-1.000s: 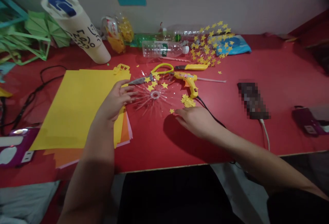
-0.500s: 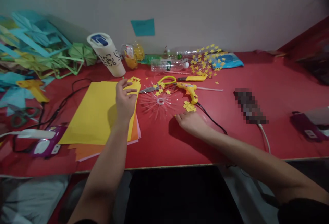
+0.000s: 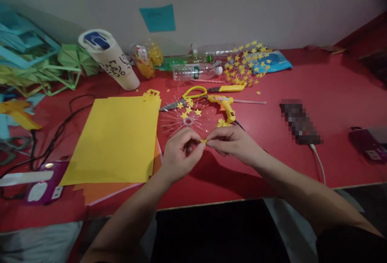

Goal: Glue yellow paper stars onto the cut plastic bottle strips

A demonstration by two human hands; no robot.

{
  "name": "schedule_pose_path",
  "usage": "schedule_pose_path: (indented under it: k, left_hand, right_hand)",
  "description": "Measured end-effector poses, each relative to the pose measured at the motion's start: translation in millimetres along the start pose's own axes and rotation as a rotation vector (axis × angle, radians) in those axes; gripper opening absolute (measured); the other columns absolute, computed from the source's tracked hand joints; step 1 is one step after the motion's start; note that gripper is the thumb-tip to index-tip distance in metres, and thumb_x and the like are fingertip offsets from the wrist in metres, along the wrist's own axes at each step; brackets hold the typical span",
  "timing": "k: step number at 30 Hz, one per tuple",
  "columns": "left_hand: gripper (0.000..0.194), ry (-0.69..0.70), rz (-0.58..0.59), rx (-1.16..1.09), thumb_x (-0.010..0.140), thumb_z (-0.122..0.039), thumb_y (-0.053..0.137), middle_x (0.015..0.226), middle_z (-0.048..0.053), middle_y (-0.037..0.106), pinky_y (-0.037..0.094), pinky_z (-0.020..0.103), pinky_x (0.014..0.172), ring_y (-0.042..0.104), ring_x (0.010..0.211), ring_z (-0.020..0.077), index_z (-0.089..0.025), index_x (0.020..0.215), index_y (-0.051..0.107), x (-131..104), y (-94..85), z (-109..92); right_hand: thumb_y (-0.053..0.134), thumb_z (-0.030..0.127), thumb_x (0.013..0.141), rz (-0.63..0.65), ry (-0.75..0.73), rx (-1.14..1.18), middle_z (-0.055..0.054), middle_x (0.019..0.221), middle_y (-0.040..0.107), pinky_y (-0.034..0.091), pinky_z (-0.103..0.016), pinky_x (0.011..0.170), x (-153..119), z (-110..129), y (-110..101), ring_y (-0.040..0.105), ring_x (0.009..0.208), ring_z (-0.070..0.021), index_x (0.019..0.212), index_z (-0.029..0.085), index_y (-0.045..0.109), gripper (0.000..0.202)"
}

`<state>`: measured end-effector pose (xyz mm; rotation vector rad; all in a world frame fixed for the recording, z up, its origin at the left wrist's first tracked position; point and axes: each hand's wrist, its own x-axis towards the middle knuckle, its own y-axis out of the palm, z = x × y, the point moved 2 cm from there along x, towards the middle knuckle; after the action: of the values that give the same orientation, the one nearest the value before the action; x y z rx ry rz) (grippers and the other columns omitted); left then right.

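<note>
Between the fingertips of both hands is a small yellow paper star [image 3: 203,142], held above the red table. My left hand [image 3: 182,152] pinches it from the left, and my right hand [image 3: 234,142] pinches its right side. Just beyond the hands lies a clear plastic bottle piece cut into thin radiating strips [image 3: 188,121], with several yellow stars [image 3: 188,110] on its far strips. A small pile of yellow stars [image 3: 223,123] sits behind my right hand. Farther back is a yellow glue gun [image 3: 225,105], beside yellow-handled scissors [image 3: 195,90] whose blades point left.
Yellow paper sheets [image 3: 115,138] lie on the left, near a white tumbler [image 3: 110,59] and a purple power strip [image 3: 45,184]. At the back are a clear bottle [image 3: 193,72], a star-covered strip piece [image 3: 242,67] and a yellow cutter [image 3: 231,88]. A phone [image 3: 300,122] lies right.
My left hand has left the yellow paper and come right to the middle. My right hand has moved slightly from the star pile, and both now pinch one star. The view has shifted.
</note>
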<state>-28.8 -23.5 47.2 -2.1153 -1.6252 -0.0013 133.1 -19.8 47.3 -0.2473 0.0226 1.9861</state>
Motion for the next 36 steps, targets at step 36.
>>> schedule_pose_path:
  k: [36]
  left_hand:
    - [0.014, -0.208, -0.166, -0.096, 0.079, -0.021, 0.056, 0.053, -0.004, 0.052, 0.037, 0.017, 0.043, 0.044, 0.047, 0.0063, -0.018, 0.065, 0.058, 12, 0.4, 9]
  right_hand:
    - [0.074, 0.040, 0.057, -0.419, 0.096, 0.161, 0.003, 0.067, 0.055, 0.041, -0.023, 0.050, 35, -29, -99, 0.052, 0.054, -0.0087, 0.077, 0.022, 0.055, 0.033]
